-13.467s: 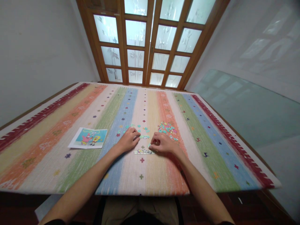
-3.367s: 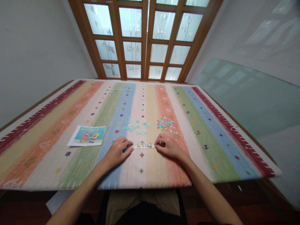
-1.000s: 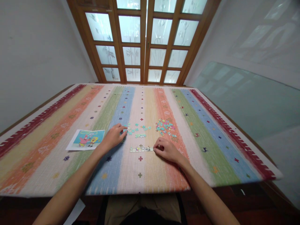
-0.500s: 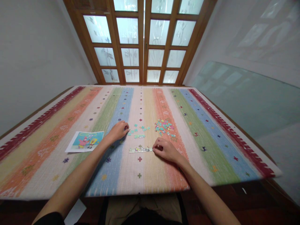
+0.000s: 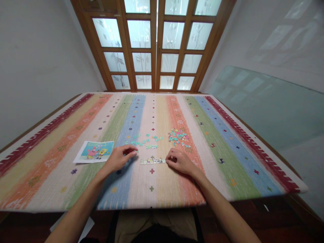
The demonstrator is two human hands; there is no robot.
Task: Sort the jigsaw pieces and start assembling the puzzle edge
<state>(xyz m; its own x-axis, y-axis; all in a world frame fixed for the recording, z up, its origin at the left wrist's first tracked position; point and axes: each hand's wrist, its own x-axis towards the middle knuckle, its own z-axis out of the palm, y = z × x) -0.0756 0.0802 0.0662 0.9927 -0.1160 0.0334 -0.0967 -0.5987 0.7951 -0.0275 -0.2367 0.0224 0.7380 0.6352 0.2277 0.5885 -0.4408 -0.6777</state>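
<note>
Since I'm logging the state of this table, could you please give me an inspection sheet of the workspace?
Surface: striped tablecloth over a table.
Job's things: joined puzzle strip near the middle; scattered teal pieces beyond it; mixed pile to the right; picture card to the left.
Clutter: white sheet below the near edge, at left.
Hands: left hand appears to pinch a small piece; right hand has its fingertips at the strip's right end.
Cables: none made out for certain.
Surroundings: wooden glazed doors ahead, pale walls, greenish panel at right.
</note>
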